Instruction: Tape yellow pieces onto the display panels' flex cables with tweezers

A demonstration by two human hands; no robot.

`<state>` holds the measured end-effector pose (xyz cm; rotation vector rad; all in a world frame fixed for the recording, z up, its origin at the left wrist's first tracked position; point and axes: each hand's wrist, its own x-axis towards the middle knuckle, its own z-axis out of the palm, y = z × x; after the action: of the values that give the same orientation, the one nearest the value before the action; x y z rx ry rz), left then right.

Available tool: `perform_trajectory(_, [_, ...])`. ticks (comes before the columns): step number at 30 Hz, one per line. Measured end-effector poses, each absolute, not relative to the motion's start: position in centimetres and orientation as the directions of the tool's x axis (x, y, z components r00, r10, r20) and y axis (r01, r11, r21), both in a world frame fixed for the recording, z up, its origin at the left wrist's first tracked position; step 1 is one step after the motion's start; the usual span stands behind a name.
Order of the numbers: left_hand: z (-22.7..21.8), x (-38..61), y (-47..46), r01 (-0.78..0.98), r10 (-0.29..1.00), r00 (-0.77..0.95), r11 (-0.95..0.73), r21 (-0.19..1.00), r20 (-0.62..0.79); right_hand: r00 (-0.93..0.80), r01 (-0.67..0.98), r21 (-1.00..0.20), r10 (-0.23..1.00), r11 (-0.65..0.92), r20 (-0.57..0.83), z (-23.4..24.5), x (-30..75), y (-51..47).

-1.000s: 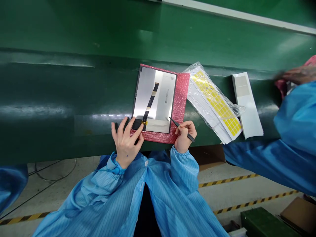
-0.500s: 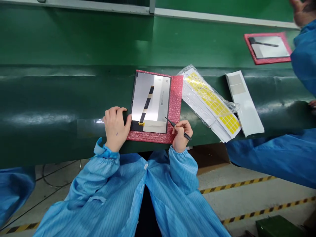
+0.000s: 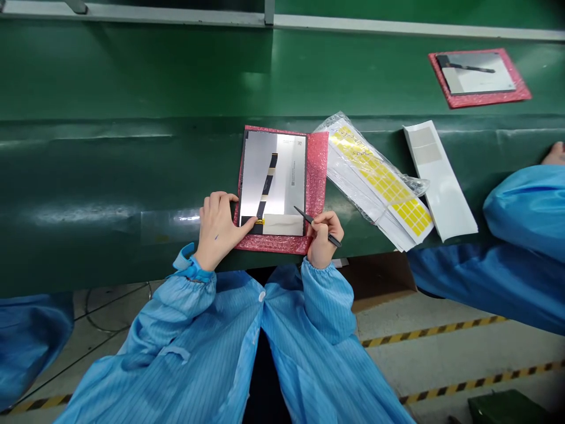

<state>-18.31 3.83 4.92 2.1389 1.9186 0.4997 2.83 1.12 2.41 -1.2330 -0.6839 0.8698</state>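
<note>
A display panel [image 3: 253, 176] lies back side up on a pink bubble-wrap sheet [image 3: 316, 171]. A black ribbon cable [image 3: 267, 184] runs slantwise over its silvery back, with a gold-coloured connector area at the lower end. My left hand [image 3: 220, 228] rests at the panel's lower left, fingers apart along the edge and thumb stretched onto the panel beside that connector. Black tweezers [image 3: 334, 241] sit in the closed fingers of my right hand [image 3: 324, 238], over the lower right corner. Their tips point up and left above the panel; I cannot tell whether they touch it.
Right of the panel lie a clear bag with yellow label sheets [image 3: 383, 176] and a white folded strip [image 3: 441, 179]. Another panel on pink wrap [image 3: 481, 76] lies at the far right. A co-worker's blue sleeve [image 3: 529, 206] reaches in from the right.
My left hand has slid right, its thumb now over the panel near the connector. The panel has shifted slightly right on its wrap. The co-worker's hand has left the far panel.
</note>
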Motion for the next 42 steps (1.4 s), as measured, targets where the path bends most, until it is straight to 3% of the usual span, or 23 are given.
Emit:
perform_trajectory(18, [6.1,-17.3,3.2,0.934,0.996,0.086,-0.081,0.348,-0.001,0.523,-0.199,-0.973,0.852,0.116,-0.006,2.6,2.8,1.1])
perform_trajectory(25, [6.1,-18.8,4.0,0.893,0.990,0.140,-0.115,0.435,-0.026,0.525,-0.193,-0.976,0.851,0.103,-0.014,2.7,2.7,1.0])
perform_trajectory(30, [6.0,-18.5,3.9,0.905,0.995,0.102,-0.089,0.417,-0.010,0.555,-0.198,-0.971,0.832,0.136,0.003,2.7,2.7,1.2])
perform_trajectory(36, [5.9,-18.3,3.4,0.910,0.995,0.102,-0.090,0.404,-0.007,0.532,0.072,-0.988,0.833,0.135,0.152,3.3,2.4,-0.1])
perform_trajectory(42, [5.9,-19.2,3.2,0.883,0.987,0.154,-0.118,0.453,-0.043,0.209,0.339,-0.932,0.956,0.126,0.206,4.2,0.3,-2.4])
